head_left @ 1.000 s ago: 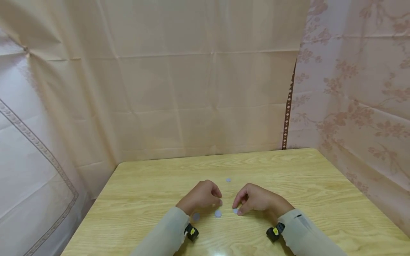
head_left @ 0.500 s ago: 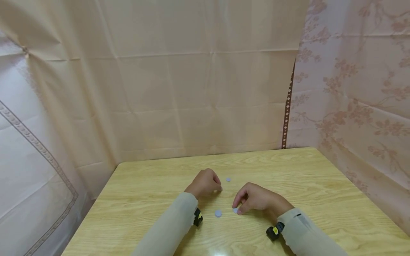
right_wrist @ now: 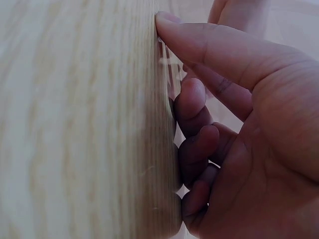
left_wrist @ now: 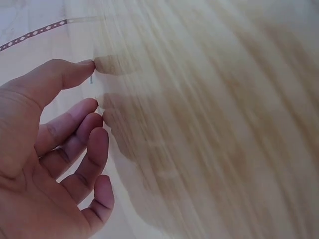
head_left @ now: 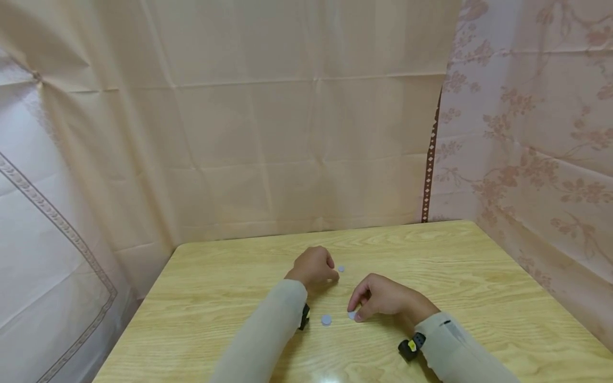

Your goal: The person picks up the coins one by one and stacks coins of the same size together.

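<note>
My left hand (head_left: 314,266) reaches toward a small pale disc (head_left: 341,268) lying on the far part of the wooden table (head_left: 230,266). In the left wrist view its thumb and fingers (left_wrist: 85,107) stand apart at the tabletop, with a thin disc edge (left_wrist: 91,79) between them. My right hand (head_left: 385,297) rests on the table and holds another pale disc (head_left: 351,315) between thumb and index finger. In the right wrist view the thumb (right_wrist: 172,30) touches the tabletop and that disc cannot be made out. A third pale disc (head_left: 326,319) lies between the two arms.
A beige curtain (head_left: 287,149) hangs behind the table's far edge. Flowered cloth (head_left: 536,133) hangs at the right, and pale cloth with a patterned band (head_left: 57,221) at the left.
My left hand has moved forward and slightly right toward the far disc. A disc seen at the left earlier is now behind the left sleeve. My right hand stays put.
</note>
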Available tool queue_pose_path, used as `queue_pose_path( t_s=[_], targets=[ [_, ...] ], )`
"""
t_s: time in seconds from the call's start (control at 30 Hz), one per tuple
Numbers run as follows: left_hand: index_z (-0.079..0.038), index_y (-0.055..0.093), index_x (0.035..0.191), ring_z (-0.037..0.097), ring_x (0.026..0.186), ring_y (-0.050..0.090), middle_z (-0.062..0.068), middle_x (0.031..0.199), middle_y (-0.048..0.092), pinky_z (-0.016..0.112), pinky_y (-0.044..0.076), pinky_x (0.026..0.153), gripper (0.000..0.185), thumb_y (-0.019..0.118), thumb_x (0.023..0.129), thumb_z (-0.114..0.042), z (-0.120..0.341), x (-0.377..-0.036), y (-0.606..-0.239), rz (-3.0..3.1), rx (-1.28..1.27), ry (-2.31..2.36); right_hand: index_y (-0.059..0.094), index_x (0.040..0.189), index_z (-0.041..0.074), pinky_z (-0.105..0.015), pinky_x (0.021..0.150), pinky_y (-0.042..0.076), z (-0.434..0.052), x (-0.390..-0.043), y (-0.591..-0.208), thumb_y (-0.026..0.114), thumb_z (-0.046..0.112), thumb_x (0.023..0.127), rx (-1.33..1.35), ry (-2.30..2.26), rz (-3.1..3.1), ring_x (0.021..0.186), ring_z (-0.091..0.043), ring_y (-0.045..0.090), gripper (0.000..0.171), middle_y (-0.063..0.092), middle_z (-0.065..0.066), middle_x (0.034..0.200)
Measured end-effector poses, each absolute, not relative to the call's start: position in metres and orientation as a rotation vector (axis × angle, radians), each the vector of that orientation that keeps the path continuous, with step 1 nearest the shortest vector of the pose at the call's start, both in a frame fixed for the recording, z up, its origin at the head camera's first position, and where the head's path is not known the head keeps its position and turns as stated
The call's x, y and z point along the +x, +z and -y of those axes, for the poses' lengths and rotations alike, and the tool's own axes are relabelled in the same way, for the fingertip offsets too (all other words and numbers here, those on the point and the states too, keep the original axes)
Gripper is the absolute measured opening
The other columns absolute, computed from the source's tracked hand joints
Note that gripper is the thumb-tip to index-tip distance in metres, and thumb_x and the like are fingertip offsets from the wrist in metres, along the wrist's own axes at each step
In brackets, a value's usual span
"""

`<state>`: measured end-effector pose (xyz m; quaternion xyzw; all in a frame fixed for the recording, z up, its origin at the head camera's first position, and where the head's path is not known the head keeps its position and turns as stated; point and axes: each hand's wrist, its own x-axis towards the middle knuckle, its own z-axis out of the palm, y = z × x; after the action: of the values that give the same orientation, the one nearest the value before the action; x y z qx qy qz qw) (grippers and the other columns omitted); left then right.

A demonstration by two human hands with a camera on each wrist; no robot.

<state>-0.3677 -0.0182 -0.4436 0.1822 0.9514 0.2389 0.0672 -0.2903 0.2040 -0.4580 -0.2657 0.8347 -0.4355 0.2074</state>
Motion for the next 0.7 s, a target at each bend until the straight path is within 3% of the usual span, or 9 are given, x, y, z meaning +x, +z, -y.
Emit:
queue_pose_path(
  t_s=[0.7],
  targets=[
    [-0.021, 0.078, 0.087, 0.012, 0.085, 0.067, -0.010, 0.093, 0.075, 0.037, 0.057, 0.078, 0.013, 0.085, 0.087, -0.032, -0.001, -0.370, -0.441, -2.987, 0.580, 0.592, 0.083, 0.093, 0.016, -0.021, 0.058, 0.042, -0.203, -0.291, -0.458, 0.087, 0.010, 0.082, -0.750, -1.205, -2.330, 0.064, -0.009, 0.050, 0.013, 0.066, -0.002, 0.075]
  ],
)
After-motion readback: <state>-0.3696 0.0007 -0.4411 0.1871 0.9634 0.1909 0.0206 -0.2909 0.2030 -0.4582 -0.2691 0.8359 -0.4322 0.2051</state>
